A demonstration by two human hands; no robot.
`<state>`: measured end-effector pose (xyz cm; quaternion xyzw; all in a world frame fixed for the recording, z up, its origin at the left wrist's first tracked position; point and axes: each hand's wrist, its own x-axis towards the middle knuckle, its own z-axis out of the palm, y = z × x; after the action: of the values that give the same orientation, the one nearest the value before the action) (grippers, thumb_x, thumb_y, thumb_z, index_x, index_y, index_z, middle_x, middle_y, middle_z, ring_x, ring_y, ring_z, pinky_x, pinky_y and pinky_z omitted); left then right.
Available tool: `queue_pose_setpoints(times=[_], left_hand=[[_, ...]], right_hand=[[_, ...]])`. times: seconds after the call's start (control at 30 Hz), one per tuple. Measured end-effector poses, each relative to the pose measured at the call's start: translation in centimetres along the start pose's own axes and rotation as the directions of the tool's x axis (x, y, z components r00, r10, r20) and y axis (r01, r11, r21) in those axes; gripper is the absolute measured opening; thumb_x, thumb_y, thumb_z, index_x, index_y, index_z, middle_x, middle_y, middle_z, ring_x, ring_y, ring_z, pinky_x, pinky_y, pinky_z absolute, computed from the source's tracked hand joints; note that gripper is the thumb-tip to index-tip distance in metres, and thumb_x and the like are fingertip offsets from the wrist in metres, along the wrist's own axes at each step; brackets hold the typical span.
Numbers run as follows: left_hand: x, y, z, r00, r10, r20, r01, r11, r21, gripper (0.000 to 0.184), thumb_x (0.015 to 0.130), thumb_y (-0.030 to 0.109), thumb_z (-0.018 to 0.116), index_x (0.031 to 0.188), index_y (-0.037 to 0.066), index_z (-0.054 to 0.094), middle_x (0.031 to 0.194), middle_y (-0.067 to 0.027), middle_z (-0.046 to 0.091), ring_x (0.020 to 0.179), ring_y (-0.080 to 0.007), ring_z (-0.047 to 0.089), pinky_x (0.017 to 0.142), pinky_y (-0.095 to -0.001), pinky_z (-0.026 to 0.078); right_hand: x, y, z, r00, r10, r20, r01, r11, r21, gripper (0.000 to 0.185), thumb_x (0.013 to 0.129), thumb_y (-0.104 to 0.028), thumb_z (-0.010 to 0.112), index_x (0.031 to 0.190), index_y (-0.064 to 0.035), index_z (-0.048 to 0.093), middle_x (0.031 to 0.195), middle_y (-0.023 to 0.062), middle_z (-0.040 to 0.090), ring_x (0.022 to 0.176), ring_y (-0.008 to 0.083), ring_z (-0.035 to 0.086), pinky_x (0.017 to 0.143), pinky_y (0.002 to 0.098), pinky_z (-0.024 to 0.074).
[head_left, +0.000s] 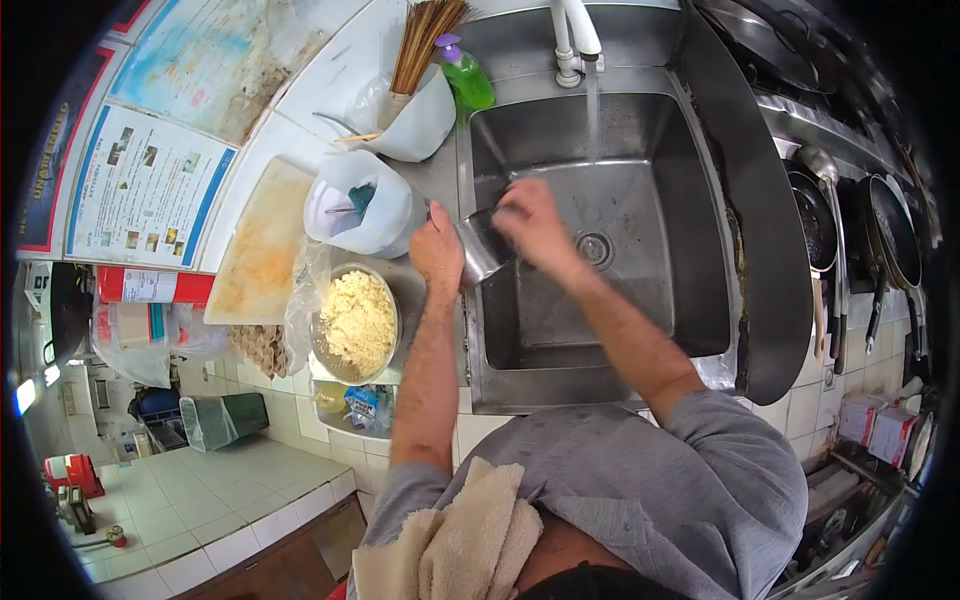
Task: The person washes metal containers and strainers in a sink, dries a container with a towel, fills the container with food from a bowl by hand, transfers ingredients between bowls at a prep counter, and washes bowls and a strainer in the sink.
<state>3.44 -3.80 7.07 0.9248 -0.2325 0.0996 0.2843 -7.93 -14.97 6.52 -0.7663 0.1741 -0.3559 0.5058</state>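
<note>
Steel cup (482, 252) | left hand (437, 249) grips it | right hand (536, 222) at its mouth, grip unclear

Cup (484, 252) over sink edge (477, 335) — bowl (330, 356) leftward

Legible wall signage
Dark, red-bordered sign (58, 130): "UNATTENDED". White poster with blue edges (150, 190): "KITCHEN"; its smaller print is unreadable.

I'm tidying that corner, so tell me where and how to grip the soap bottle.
Probably best around the green body of the soap bottle, below its purple pump, coming from the sink side. The body is broad and looks upright; the narrow pump could press down if grabbed, and the white tub crowds the bottle's left.
</note>
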Motion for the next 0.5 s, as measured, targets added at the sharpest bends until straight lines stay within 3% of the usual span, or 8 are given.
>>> queue_pose_setpoints(times=[0.03, 0.1, 0.2, 0.27, 0.3, 0.37, 0.43, 0.5], left_hand=[[-0.4, -0.3, 1.0, 0.998, -0.066, -0.019, 0.064, 0.995, -0.079, 0.060, 0.091, 0.042, 0.032, 0.065, -0.002, 0.064, 0.062, -0.0252, 0.057, 0.059, -0.0434, 0.055, 0.059, -0.0507, 0.042], [-1.1, -0.6, 1.3, 0.994, -0.113, 0.001, 0.112, 0.989, -0.097, 0.059, 0.090, 0.042, 0.034, 0.066, -0.004, 0.063, 0.060, -0.0259, 0.055, 0.057, -0.0437, 0.054, 0.058, -0.0509, 0.040], [-2.2, -0.9, 0.2, 0.997, -0.071, -0.012, 0.063, 0.939, -0.338, 0.056, 0.089, 0.038, 0.039, 0.063, -0.007, 0.059, 0.057, -0.0265, 0.051, 0.050, -0.0412, 0.049, 0.053, -0.0487, 0.035], [-2.5, -0.6, -0.1, 0.995, -0.068, -0.073, 0.038, 0.937, -0.347, 0.055, 0.090, 0.037, 0.039, 0.063, -0.008, 0.058, 0.055, -0.0260, 0.050, 0.049, -0.0395, 0.049, 0.053, -0.0481, 0.035], [-2.4, -0.3, 0.0, 0.989, -0.058, -0.134, 0.006, 0.934, -0.358, 0.054, 0.090, 0.036, 0.039, 0.062, -0.008, 0.057, 0.054, -0.0255, 0.050, 0.047, -0.0379, 0.048, 0.052, -0.0474, 0.034], [-2.6, -0.9, 0.0, 0.987, -0.156, -0.032, 0.135, 0.927, -0.350, 0.053, 0.090, 0.035, 0.040, 0.063, -0.009, 0.056, 0.053, -0.0249, 0.049, 0.046, -0.0338, 0.047, 0.052, -0.0462, 0.034], [-2.3, -1.1, -0.2, 0.986, -0.112, -0.123, 0.041, 0.880, -0.474, 0.053, 0.090, 0.035, 0.040, 0.064, -0.009, 0.055, 0.052, -0.0244, 0.048, 0.044, -0.0308, 0.043, 0.052, -0.0450, 0.034], [-2.5, -3.2, 0.0, 0.988, -0.152, -0.012, 0.130, 0.881, -0.454, 0.053, 0.090, 0.035, 0.040, 0.064, -0.009, 0.054, 0.050, -0.0225, 0.045, 0.044, -0.0263, 0.039, 0.051, -0.0442, 0.033]], right_hand=[[-1.7, -0.3, 2.1, 0.983, -0.179, 0.041, 0.182, 0.977, -0.110, 0.018, 0.071, -0.020, 0.064, 0.079, -0.0055, 0.057, 0.107, 0.0156, 0.046, 0.105, 0.0323, 0.042, 0.088, 0.0406, 0.0344], [-4.2, -3.1, 2.9, 0.947, -0.260, 0.190, 0.310, 0.896, -0.319, 0.021, 0.076, -0.026, 0.061, 0.084, -0.0069, 0.055, 0.114, 0.0160, 0.044, 0.112, 0.0355, 0.039, 0.091, 0.0441, 0.0325], [-3.6, 0.6, 3.4, 0.945, -0.301, 0.132, 0.325, 0.915, -0.238, 0.021, 0.081, -0.026, 0.058, 0.085, -0.0061, 0.053, 0.117, 0.0161, 0.044, 0.114, 0.0336, 0.039, 0.094, 0.0434, 0.0308], [-1.8, 2.8, 3.2, 0.985, 0.044, 0.164, -0.096, 0.942, 0.323, 0.022, 0.084, -0.026, 0.056, 0.085, -0.0052, 0.050, 0.117, 0.0157, 0.046, 0.117, 0.0320, 0.038, 0.096, 0.0420, 0.0294], [-1.2, 2.9, 3.0, 0.986, 0.038, 0.161, -0.088, 0.945, 0.315, 0.022, 0.084, -0.026, 0.056, 0.085, -0.0052, 0.050, 0.117, 0.0157, 0.046, 0.117, 0.0320, 0.038, 0.096, 0.0420, 0.0294], [-1.1, 2.3, 3.4, 0.925, 0.200, 0.322, -0.338, 0.821, 0.460, 0.022, 0.084, -0.026, 0.055, 0.086, -0.0048, 0.047, 0.118, 0.0160, 0.048, 0.123, 0.0325, 0.035, 0.098, 0.0412, 0.0282], [-2.3, -1.6, 3.3, 0.964, 0.099, 0.247, -0.090, 0.995, -0.046, 0.024, 0.084, -0.027, 0.055, 0.093, -0.0064, 0.046, 0.123, 0.0173, 0.045, 0.126, 0.0352, 0.032, 0.097, 0.0377, 0.0310], [-2.8, -0.8, 3.6, 0.961, -0.074, 0.267, 0.145, 0.955, -0.259, 0.030, 0.084, -0.030, 0.057, 0.102, -0.0074, 0.047, 0.124, 0.0150, 0.045, 0.126, 0.0311, 0.033, 0.095, 0.0352, 0.0334]])
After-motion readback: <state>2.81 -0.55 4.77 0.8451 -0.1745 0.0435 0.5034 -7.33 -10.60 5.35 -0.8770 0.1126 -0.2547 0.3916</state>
